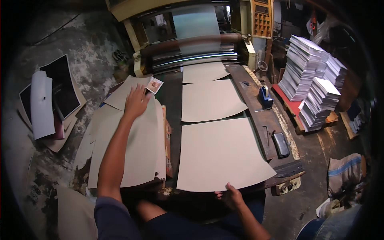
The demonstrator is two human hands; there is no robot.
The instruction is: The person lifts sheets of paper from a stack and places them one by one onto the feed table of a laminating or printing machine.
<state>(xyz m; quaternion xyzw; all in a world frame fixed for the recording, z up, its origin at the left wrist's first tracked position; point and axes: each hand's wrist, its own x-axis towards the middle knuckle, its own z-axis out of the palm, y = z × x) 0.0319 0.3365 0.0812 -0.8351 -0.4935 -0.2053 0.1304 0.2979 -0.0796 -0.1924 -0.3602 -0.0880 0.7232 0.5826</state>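
My left hand [137, 101] lies with fingers spread on the far part of a stack of beige paper sheets [132, 148] at the left. Beside its fingertips is a small printed picture card [154, 85]. At the front edge of the nearest beige sheet [222, 156] is my right hand [231, 197]. Its thumb points up over the edge, apart from the curled fingers, and no grip on the sheet shows. Two more beige sheets, a middle one [212, 100] and a far one [204, 73], lie in line toward the machine's shiny roller [196, 58].
Clear film [196, 26] hangs above the roller. A blue tape dispenser [265, 98] and a dark case [281, 145] lie on the right rail. Paper stacks [302, 68] stand on a red pallet at right. Dark printed sheets [64, 90] lie at left; a control panel [262, 20] stands behind.
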